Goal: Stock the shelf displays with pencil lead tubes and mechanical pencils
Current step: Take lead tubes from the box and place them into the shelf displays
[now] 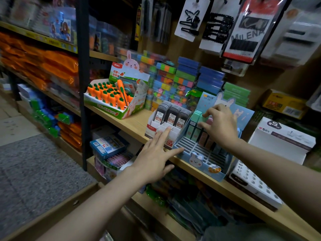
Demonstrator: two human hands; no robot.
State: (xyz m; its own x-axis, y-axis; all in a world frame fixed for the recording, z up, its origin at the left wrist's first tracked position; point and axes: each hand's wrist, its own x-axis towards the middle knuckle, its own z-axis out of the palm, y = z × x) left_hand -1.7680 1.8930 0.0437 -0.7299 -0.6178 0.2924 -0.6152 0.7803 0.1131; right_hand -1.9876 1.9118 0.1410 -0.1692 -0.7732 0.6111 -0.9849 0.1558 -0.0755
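My right hand (220, 124) pinches a pastel lead tube (202, 117) in the blue bunny display (199, 152); my left hand (156, 153), fingers spread, hovers beside it (steadying, I think). Next: seat the tube squarely in its slot.

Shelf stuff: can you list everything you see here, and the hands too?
Blue bunny box: one, light blue, shelf front, front slots bare.
Pastel tubes: several, mint and pink, back of the blue bunny box.
Lead box: one, white and red, left of the blue bunny box.
Lead tubes: three rows, dark grey, in the lead box.
Carrot box: one, white and green, holding many orange carrots, further left.
Colour packs: many, blue, green, orange, stacked behind.
White boxes: two, on the right.
Hair clips: several cards, black, hanging above.
Left hand: open, at the lead box.
Right hand: fingers on the pastel tubes.
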